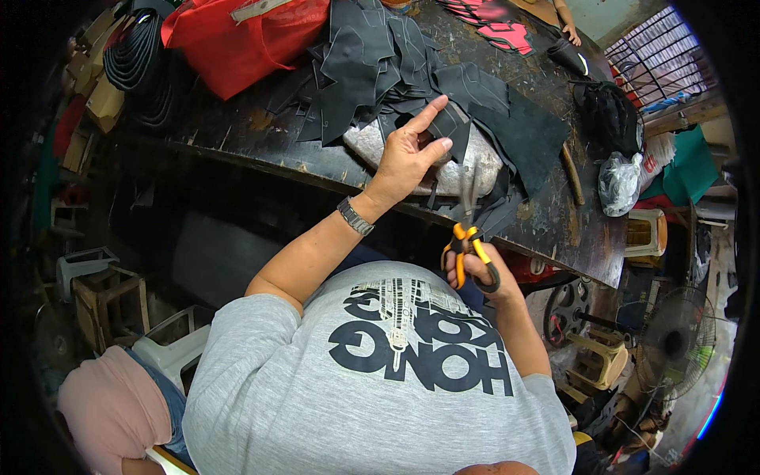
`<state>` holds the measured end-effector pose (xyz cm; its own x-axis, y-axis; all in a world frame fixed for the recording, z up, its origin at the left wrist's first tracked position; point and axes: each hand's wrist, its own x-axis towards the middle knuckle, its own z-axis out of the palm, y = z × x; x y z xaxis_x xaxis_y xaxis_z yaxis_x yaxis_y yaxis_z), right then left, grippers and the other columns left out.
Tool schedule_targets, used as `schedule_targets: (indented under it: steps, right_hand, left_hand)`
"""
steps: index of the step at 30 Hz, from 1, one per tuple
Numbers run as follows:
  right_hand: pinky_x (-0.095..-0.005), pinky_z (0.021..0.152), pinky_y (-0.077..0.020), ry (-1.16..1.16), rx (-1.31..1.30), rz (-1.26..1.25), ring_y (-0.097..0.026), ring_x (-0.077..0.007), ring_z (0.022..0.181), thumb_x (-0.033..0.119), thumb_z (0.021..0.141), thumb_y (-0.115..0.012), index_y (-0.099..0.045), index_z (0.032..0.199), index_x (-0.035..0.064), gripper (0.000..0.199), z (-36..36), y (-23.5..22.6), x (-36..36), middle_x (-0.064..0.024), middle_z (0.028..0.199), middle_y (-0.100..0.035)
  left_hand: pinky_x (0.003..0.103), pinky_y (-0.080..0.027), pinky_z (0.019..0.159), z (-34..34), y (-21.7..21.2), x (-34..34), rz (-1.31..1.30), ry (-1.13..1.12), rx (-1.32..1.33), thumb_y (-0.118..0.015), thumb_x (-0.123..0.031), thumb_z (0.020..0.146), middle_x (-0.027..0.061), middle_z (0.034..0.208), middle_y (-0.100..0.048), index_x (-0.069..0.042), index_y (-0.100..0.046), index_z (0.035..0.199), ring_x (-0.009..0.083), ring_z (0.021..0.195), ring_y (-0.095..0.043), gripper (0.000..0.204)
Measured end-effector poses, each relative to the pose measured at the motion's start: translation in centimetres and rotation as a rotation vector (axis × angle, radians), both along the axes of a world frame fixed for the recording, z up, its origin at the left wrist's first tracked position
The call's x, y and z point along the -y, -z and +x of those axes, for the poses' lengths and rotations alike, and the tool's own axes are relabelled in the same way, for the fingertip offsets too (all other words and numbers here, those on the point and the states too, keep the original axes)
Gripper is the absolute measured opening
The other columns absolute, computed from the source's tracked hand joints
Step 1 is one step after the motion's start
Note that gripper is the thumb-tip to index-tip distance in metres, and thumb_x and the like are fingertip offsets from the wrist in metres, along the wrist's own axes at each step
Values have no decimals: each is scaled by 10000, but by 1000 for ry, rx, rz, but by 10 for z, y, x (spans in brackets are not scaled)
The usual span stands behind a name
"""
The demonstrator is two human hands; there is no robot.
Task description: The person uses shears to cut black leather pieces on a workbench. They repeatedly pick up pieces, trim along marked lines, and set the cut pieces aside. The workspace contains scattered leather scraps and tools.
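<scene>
My right hand [495, 275] is closed round the yellow-and-black handles of a pair of scissors [467, 231] at the table's front edge. The blades point away from me and are blurred. My left hand [405, 158] is just beyond and to the left, index finger stretched out and thumb apart from it. A small black sheet piece [453, 133] with pale outlines lies at its thumb, seemingly pinched there; the other fingers are hidden. Beneath is a worn whitish slab [481, 162]. Heaped black cut pieces [360, 67] lie beyond, and a larger black sheet [526, 131] lies to the right.
The dark worktable [309, 162] holds a red bag [237, 43], pink pieces [507, 37], a stick [571, 174] and a clear plastic bag [620, 184]. Another person's hand [571, 33] rests at the far right edge. A fan [675, 342] stands right; someone in pink [115, 404] is left.
</scene>
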<state>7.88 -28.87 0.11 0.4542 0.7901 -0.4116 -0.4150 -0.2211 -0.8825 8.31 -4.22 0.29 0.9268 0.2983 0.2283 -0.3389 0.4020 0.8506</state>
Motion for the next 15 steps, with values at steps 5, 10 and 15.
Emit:
schedule_targets:
  steps: [5, 10, 15]
  right_hand:
    - [-268, 687, -521, 69, -80, 4, -632, -159, 739, 500, 862, -664, -620, 948, -12, 521, -17, 13, -12, -88, 824, -635]
    - [-288, 506, -498, 368, -107, 67, -582, -160, 541, 399, 886, -689, -605, 816, 14, 400, -14, 14, -7, -64, 659, -579]
    - [-275, 482, -488, 441, -41, 2, -569, -146, 522, 364, 878, -705, -602, 794, 18, 371, -14, 17, 9, -64, 667, -577]
  left_hand:
    - [253, -355, 1074, -6, 1, 18, -195, 23, 26, -510, 19, 960, 57, 1448, -484, -25, -369, 1491, 96, 1237, -502, 551]
    - [250, -338, 1086, -24, 16, 49, -3, 158, -47, -503, -2, 978, 47, 1451, -469, -42, -315, 1519, 97, 1255, -473, 574]
    - [296, -344, 1098, -30, 27, 58, -59, 151, -35, -536, -8, 966, 77, 1473, -411, -64, -264, 1540, 156, 1301, -438, 637]
